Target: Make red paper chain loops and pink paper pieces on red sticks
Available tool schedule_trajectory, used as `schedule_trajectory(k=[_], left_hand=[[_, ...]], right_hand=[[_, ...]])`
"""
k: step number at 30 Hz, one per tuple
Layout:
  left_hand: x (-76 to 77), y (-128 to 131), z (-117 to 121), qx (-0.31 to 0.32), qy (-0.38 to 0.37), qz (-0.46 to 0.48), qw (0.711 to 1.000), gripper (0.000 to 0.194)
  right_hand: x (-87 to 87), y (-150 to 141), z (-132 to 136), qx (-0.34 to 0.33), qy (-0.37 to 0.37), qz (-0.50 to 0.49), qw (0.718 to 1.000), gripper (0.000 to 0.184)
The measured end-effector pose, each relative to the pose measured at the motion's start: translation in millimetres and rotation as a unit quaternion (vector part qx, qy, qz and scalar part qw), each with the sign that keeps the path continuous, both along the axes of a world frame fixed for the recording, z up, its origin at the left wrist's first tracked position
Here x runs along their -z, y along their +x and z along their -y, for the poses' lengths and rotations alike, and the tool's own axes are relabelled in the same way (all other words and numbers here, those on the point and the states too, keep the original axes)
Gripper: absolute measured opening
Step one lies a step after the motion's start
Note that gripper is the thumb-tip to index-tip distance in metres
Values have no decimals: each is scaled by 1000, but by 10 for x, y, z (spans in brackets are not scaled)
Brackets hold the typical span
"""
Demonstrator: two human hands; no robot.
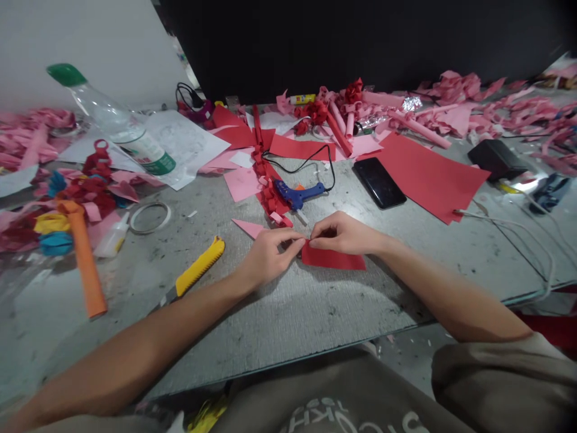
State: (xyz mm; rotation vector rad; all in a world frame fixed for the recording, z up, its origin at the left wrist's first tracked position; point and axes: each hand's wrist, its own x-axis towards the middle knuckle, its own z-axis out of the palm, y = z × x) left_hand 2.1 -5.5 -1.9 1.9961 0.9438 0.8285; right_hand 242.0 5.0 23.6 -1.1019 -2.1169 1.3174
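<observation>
A small piece of red paper (336, 260) lies on the table in front of me. Its upper left corner is pinched between the fingertips of my right hand (345, 234). My left hand (273, 255) meets it at that same corner, thumb and index finger pressed together; the fingertips partly cover what they grip. Just beyond my hands rests a blue glue gun (300, 193) with a black cord. Beside it runs a red paper chain (270, 195). A pink paper point (247, 228) sticks out behind my left hand.
A yellow utility knife (201, 266) lies near my left forearm, with a tape roll (150, 218) and orange paper tube (83, 264) farther left. A plastic bottle (121, 129) leans at the back left. A black phone (379, 183) and large red sheets (424, 171) lie right.
</observation>
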Motion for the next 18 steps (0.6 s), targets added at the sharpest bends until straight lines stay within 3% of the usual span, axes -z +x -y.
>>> schedule_trajectory(k=[6,18], left_hand=[[20,0,12,-13,44,-9,999,19],[47,-6,2,4,50,-19,999,24]], right_hand=[[-47,-8,10,-8,13,7,1000,21],[-52,-19,37,-4,33,13,999,19]])
